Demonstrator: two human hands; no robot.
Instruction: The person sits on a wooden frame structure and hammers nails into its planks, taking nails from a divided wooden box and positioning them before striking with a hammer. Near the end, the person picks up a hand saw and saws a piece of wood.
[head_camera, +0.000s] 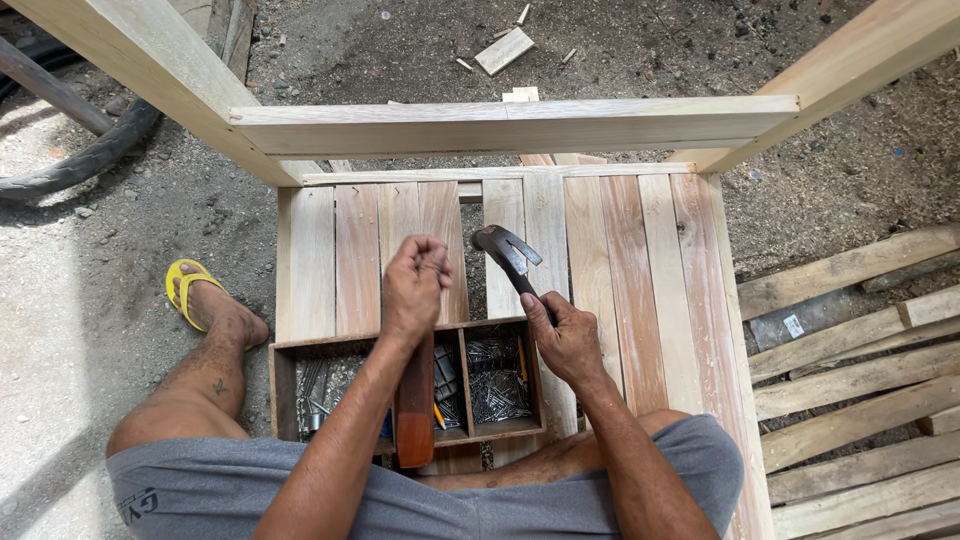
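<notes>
Head view, one entry: left hand (414, 285), fingers bunched and pinched together above the slatted panel (640, 270); whether a nail sits between the fingertips cannot be told. Right hand (566, 340), clenched around the handle of a claw hammer (506, 250), whose dark head lies over the slats just beyond the tray. Wooden tray (283, 390), divided into compartments, resting on the panel near the person's lap and holding nails (497, 385). Pale wooden crossbar (510, 125) spanning the frame above the panel. Foot in a yellow sandal (190, 290) on the dirt, left of the panel. Loose planks (850, 380) stacked to the right.
</notes>
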